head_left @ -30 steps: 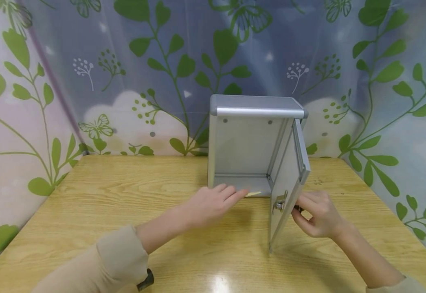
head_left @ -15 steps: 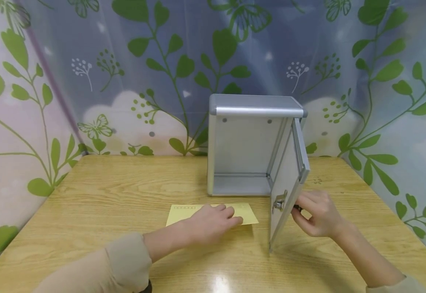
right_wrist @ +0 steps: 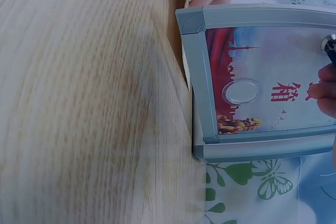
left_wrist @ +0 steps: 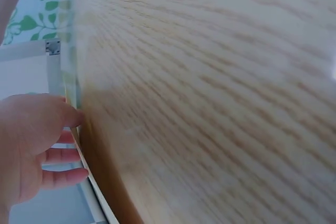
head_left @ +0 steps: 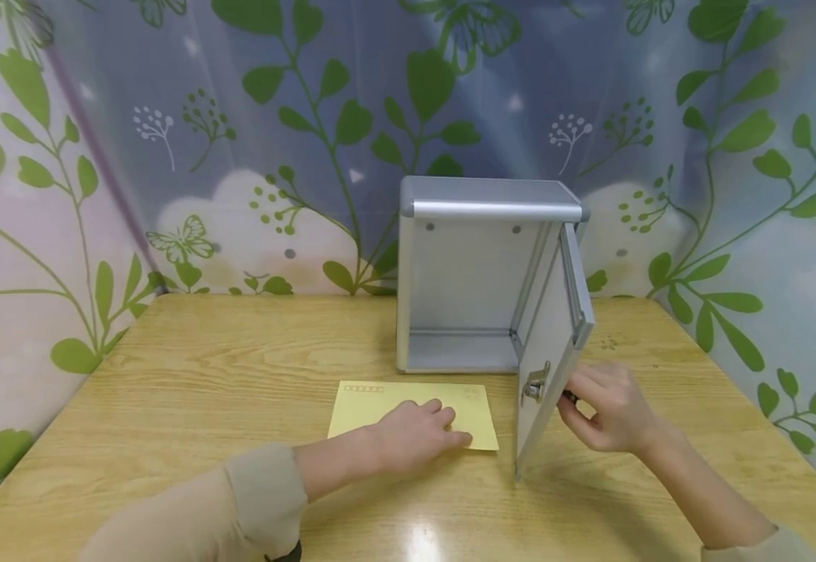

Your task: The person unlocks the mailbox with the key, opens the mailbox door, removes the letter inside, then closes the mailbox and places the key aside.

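Note:
A yellow envelope [head_left: 369,402] with a row of small printed squares lies low over the table in front of the silver metal box [head_left: 492,197]. My left hand [head_left: 411,437] pinches its near edge, thumb underneath and fingers on top, as the left wrist view shows. The box's door [head_left: 548,336] stands swung out toward me, with a lock [head_left: 536,389] on its inner face. At the door's outer side my right hand [head_left: 612,410] pinches a black-headed key [right_wrist: 332,48] at the lock. Red characters and a round window [right_wrist: 241,93] mark the door's outer face.
The wooden table [head_left: 204,390] carries the box near its back edge. A patterned curtain [head_left: 282,156] with green leaves hangs behind and on both sides. The open door juts forward between my two hands.
My left hand has drawn the envelope from the box's opening back toward me and lowered it flat close over the table. The right hand stays at the door.

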Motion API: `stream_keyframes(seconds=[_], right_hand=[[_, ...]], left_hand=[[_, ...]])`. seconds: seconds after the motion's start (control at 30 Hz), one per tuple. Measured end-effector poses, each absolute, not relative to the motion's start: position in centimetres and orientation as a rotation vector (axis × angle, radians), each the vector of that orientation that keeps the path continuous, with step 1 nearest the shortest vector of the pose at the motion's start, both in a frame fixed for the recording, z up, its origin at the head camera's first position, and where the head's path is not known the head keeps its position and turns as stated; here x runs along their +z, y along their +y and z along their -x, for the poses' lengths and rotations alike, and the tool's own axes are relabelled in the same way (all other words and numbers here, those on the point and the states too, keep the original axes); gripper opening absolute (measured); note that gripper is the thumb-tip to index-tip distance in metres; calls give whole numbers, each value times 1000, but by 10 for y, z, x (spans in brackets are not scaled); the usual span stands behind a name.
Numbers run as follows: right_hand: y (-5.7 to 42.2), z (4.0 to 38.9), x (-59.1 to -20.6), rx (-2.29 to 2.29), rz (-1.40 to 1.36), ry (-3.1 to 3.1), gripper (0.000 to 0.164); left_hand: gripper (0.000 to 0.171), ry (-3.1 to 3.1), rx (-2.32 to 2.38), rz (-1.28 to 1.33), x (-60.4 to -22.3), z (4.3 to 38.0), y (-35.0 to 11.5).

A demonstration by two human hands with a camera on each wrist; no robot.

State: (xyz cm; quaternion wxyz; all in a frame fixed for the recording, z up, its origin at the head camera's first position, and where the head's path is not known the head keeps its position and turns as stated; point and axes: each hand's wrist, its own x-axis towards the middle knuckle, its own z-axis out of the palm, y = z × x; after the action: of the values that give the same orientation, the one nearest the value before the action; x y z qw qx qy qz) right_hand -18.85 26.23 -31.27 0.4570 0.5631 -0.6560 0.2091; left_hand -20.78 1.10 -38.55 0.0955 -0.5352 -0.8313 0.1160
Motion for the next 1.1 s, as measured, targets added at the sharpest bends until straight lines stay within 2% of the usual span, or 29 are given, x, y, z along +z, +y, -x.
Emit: stream_keyframes(seconds=[0.13, 0.5, 0.6, 0.83, 1.1], right_hand=[[263, 190, -312, 487, -1374, -1623, 23], [265, 189, -315, 467, -1365, -1639, 23], [265, 189, -315, 471, -1367, -1638, 23], [266, 189, -316, 478, -1371, -1647, 24], [272, 188, -320, 636, -1403, -1772, 28]], left_hand=[[36, -2482, 372, 1583, -387, 209, 12], [47, -2587, 379, 1618, -389, 206, 13], [45, -2596, 369, 1619, -389, 206, 13], [29, -2661, 153, 1629, -385, 212, 10], [25, -2681, -46, 1606, -361, 227, -1]])
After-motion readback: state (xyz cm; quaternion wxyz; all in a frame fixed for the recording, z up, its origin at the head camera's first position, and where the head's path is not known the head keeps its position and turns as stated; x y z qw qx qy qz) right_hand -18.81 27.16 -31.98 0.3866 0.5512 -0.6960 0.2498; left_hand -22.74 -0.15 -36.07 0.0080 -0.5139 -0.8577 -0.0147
